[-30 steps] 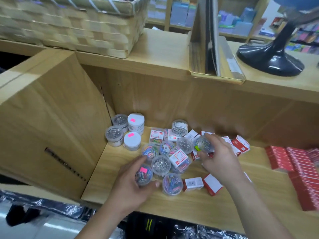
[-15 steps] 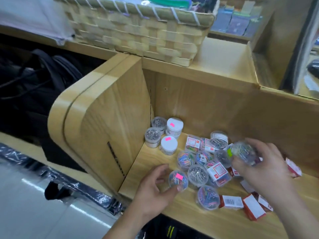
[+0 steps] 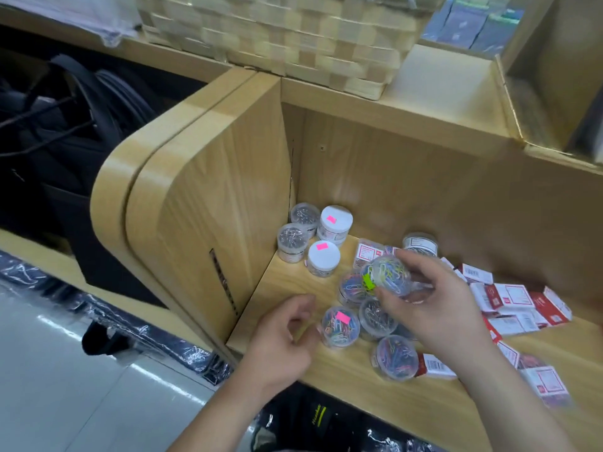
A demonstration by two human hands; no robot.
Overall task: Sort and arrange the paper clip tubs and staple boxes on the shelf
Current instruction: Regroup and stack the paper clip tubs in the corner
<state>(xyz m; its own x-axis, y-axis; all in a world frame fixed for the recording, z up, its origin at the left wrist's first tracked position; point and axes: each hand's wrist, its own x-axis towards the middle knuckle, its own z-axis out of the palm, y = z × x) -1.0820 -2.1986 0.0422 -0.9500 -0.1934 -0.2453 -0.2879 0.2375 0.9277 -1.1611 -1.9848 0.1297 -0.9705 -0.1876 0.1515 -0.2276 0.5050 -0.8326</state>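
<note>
Looking down through the head camera, I see a pale wooden shelf [image 3: 352, 386] filling most of the view. A tall side panel [image 3: 208, 216] closes it on the left, and a woven basket [image 3: 293, 40] stands on the ledge above. Across the right of the shelf lies a loose heap of red and white staple boxes [image 3: 509, 301], tilted and overlapping. In the back left corner, four corner tubs [image 3: 321, 257] stand upright in a tidy square, two clear and two white-lidded. Between those groups, loose tubs [image 3: 375, 318] of paper clips sit jumbled and touching one another.

The right hand [image 3: 437, 314] is raised above this jumble. Its fingers and thumb curl round a clear held tub [image 3: 390, 277] of coloured clips with a green sticker, lifted off the shelf and tipped on its side. The left hand [image 3: 280, 340] hovers by the shelf's front edge, fingers loosely curled and holding nothing, just beside a pink-stickered tub [image 3: 340, 326].

I judge the step in hand to be carrying the lifted tub toward the tidy corner group. The next move calls for setting it upright on the bare shelf in front of those four without knocking the white-lidded pair.
</note>
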